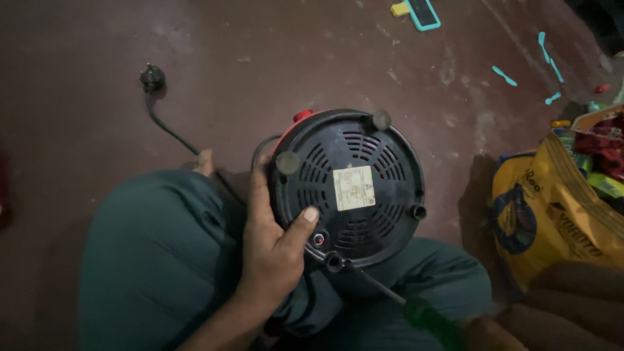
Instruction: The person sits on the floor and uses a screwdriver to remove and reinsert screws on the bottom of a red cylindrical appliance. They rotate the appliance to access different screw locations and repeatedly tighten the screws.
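A round black appliance base (348, 188) lies upside down on my lap, its vented underside and pale label facing up, with red trim at its far edge. My left hand (270, 244) grips its left rim, thumb pressed on the underside. My right hand (484, 335), mostly cut off at the bottom edge, holds a green-handled screwdriver (390, 296) whose tip sits in a recessed hole at the near rim. A black cord runs from the base to a plug (152, 78) on the floor at far left.
A yellow printed bag (552, 214) stuffed with colourful items stands at the right. Turquoise plastic bits (504, 75) and a turquoise-framed slate (422, 13) lie on the dark brown floor farther away. My legs in green trousers (156, 253) fill the lower part.
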The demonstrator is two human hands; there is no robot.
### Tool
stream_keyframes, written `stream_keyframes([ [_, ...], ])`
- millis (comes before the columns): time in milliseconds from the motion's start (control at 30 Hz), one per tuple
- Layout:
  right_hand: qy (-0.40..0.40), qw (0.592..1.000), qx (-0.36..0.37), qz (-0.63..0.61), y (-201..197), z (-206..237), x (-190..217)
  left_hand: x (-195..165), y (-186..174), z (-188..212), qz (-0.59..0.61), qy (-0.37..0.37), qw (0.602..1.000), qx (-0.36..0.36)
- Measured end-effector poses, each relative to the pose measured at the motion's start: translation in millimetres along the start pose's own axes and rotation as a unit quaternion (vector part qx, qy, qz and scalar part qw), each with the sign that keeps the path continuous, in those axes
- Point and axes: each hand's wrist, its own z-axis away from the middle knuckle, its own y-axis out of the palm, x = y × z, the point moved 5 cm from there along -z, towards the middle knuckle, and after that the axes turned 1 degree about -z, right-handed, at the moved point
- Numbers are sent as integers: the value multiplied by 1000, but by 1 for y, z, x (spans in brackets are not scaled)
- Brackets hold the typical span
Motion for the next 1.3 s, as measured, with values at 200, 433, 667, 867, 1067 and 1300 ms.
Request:
stream_keyframes([
  [200,4,1000,-13,13,-2,-4,3,-1,-2,-2,-92,75,993,-18],
  [433,13,1000,-15,21,-3,-12,5,-3,-5,-3,-18,24,1000,-8],
  [667,13,999,-24,47,-2,-17,14,-6,-11,-1,13,34,999,-22],
  [867,14,995,-33,94,-4,-19,25,-8,-14,3,-40,76,995,-45],
  [1067,28,935,76,344,-7,-25,18,-9,-15,3,-81,70,992,-59],
  [1300,-24,965,42,257,-8,-25,25,-11,-14,6,-63,52,995,-56],
])
